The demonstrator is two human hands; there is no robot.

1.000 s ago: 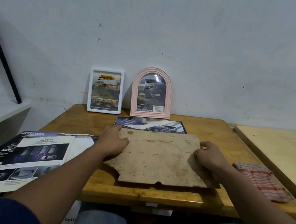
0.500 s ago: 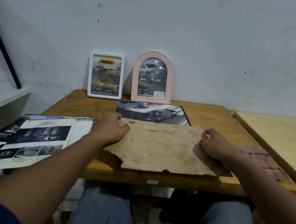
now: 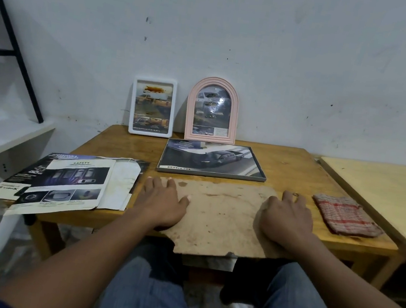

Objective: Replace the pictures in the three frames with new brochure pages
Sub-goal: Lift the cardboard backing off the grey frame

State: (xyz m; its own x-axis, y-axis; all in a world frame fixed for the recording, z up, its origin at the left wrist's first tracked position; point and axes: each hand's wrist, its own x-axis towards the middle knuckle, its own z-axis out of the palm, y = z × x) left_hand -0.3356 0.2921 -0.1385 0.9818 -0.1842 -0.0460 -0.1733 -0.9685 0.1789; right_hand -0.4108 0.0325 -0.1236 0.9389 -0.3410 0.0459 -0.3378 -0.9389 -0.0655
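The left hand (image 3: 163, 200) and right hand (image 3: 285, 219) press flat, fingers straight and gripping nothing, on the stained backing board (image 3: 219, 214) overhanging the wooden table's (image 3: 300, 168) near edge, just before 1 flat dark frame (image 3: 213, 159), with brochure pages (image 3: 66, 181) lying left.

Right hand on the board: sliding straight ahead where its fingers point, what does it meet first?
The right hand likely meets only bare table, passing right of the flat dark frame, until the wall; depth unclear.
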